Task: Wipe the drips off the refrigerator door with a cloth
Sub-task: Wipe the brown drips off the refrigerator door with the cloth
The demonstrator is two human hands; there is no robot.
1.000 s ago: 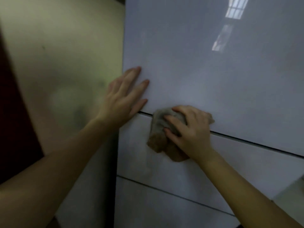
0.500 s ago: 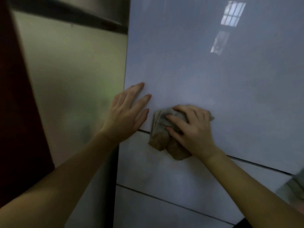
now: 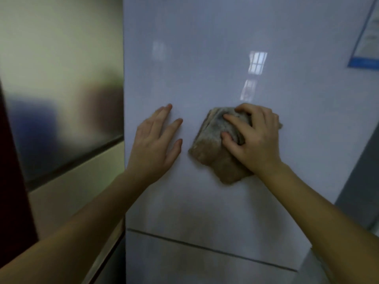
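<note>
We have our right hand [image 3: 254, 138] pressed onto a folded brownish-grey cloth [image 3: 213, 148], fingers [image 3: 235, 121] curled over its upper part and pinning it flat against the white refrigerator door [image 3: 205, 68]. The cloth's lower corner sticks out below and to the left of that hand. Our left hand [image 3: 155, 142] lies just left of the cloth, apart from it, spread flat with the palm against the door and holding nothing; its heel sits near the door's left edge. Well below both hands a dark horizontal seam [image 3: 205, 250] crosses the refrigerator front. Above the right hand the glossy door shows a bright window reflection [image 3: 256, 64]. Up and to the right of the right hand a blue-bordered sheet [image 3: 367, 44] hangs at the edge of view. Left of the left hand stands a brushed metal panel [image 3: 61, 89]. We cannot make out any drips on the door.
</note>
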